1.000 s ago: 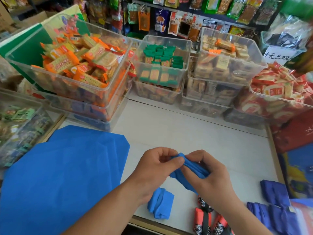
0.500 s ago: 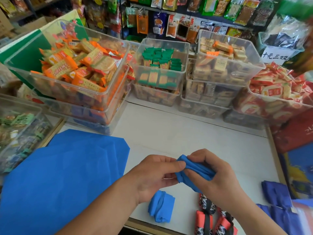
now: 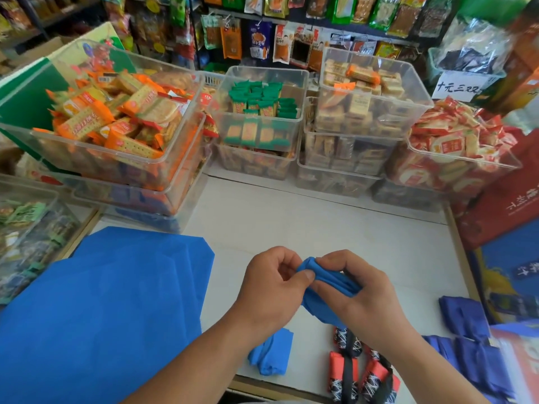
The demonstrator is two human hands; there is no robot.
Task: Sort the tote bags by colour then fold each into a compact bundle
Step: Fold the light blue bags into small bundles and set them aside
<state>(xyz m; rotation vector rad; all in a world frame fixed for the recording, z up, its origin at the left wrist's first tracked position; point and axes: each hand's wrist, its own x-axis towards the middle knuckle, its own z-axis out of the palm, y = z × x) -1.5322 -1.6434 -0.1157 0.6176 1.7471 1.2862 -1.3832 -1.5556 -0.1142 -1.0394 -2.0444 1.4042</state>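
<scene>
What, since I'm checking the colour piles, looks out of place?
Nothing is mixed: the light blue bundle, red-and-black bundles and dark blue bundles lie apart. Only the flat blue bags overrun the table's left edge.

On my feed the far edge of the white bench [image 3: 320, 228] is lined with stacked clear bins [image 3: 344, 182]. Orange cracker packs [image 3: 87, 121] sit at the far left corner, green packs [image 3: 256, 97] mid-edge, tan packs [image 3: 361, 91] just beside, and red-and-white packs [image 3: 449, 141] far right. Behind them are hanging snack packets [image 3: 258, 39] and a handwritten sign [image 3: 456, 88].
</scene>
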